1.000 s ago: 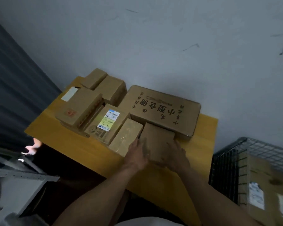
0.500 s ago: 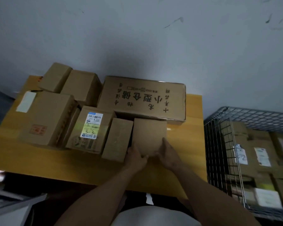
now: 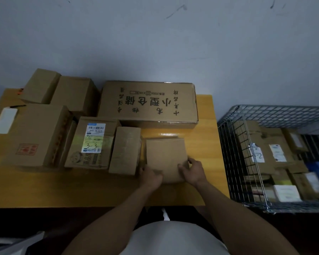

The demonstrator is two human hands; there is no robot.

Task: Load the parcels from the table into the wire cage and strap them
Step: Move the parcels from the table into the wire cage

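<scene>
Both grips are on the small plain box (image 3: 165, 155). The left grip (image 3: 151, 176) has the near-left corner and the right grip (image 3: 191, 170) is curled over the near-right corner and onto the top face, so both are closed on the box and holding it. It's at the front of the yellow counter (image 3: 63, 186). Can't tell if it's actually off the surface or just resting there.

Just left of the left grip, almost touching the held box, is a narrow box (image 3: 125, 150). Further left is the labelled box (image 3: 94, 142) with "3-3" handwritten on its sticker, then a big stamped box (image 3: 35, 135) with a red mark on top and a white slip (image 3: 5, 120) at its far-left corner.

Straight ahead of the grips, with a strip of bare counter between, is the long printed carton (image 3: 147, 102), pushed up against the wall (image 3: 155, 43). Two more brown boxes (image 3: 74, 94) are ahead and well off to the left.

To the right of the right grip, just past the counter edge, is the wire cage (image 3: 228, 159). It's already got a bunch of stacked parcels (image 3: 276, 144) inside, several with white labels.
</scene>
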